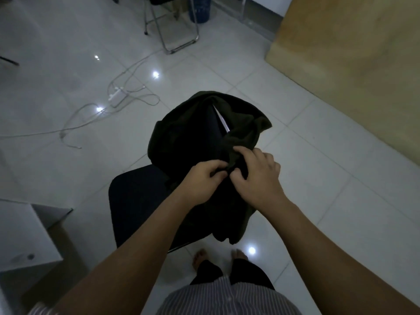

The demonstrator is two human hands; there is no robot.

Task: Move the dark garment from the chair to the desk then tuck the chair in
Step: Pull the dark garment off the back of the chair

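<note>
Clearly the first step is in hand; the dark garment hangs over the back of the chair, and the left hand and right hand each pinch its fabric in a closed grip; next it needs lifting clear and carrying to the worktop, perhaps the white surface at lower left.

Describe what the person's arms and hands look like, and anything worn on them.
Both forearms are bare up to the frame edge. The left hand and right hand wear no gloves, and no rings, watch or bracelets show. A bit of striped sleeve shows at the lower left, matching the striped shirt below.
</note>
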